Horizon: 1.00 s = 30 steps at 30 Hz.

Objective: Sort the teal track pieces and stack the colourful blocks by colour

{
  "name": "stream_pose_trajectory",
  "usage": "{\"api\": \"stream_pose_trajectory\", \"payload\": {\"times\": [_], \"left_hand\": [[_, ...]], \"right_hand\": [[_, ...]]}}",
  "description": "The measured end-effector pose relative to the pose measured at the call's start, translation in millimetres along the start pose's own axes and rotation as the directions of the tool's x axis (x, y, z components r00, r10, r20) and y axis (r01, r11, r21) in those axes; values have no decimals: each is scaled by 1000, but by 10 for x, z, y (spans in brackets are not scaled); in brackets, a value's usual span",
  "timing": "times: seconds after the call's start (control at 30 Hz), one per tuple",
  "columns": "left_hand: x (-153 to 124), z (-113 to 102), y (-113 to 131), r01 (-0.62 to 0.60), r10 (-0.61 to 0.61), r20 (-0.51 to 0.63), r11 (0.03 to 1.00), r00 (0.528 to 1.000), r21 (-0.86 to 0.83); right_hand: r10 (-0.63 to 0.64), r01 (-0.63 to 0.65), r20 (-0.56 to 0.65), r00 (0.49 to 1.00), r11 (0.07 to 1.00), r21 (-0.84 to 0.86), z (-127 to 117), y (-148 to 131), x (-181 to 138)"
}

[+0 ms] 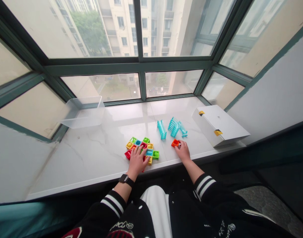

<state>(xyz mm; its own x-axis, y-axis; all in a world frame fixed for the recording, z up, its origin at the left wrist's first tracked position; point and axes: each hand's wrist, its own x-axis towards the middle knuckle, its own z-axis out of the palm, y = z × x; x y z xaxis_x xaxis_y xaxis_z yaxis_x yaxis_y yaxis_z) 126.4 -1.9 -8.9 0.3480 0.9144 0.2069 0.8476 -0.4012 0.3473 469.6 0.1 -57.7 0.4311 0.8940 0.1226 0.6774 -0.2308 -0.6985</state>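
My left hand point(137, 161) lies with its fingers spread over a cluster of colourful toy blocks point(149, 152) in green, yellow, blue and red, hiding part of it. Off to the right, my right hand point(183, 151) pinches an orange-red toy block point(175, 142) at the sill's surface. Beyond that hand are translucent turquoise track pieces: a straight one point(161, 129), a curved one point(174, 127) and a smaller one point(183, 130) beside it.
A clear plastic bin point(87, 119) stands at the back left of the white marbled sill point(92, 158). At the right is a white box point(221, 124) with yellow-and-black tabs. Framed windows point(141, 66) close off the back; the sill's front edge runs close to my body.
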Motion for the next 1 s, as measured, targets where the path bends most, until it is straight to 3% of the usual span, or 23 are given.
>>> {"api": "stream_pose_trajectory", "payload": {"times": [0.23,0.6,1.0], "left_hand": [[-2,28,-15,-7,7,-16,1000,1000,-14],[-3,20,-19,-13,13,-16,1000,1000,-12],[34,12,-7,1,-1,-8,1000,1000,-2]], "right_hand": [[-24,23,74,997,1000,10,-148,165,154],[15,-11,57,998,998,-62,-21,20,147],[-33,38,100,994,998,-48,-46,127,217]]}}
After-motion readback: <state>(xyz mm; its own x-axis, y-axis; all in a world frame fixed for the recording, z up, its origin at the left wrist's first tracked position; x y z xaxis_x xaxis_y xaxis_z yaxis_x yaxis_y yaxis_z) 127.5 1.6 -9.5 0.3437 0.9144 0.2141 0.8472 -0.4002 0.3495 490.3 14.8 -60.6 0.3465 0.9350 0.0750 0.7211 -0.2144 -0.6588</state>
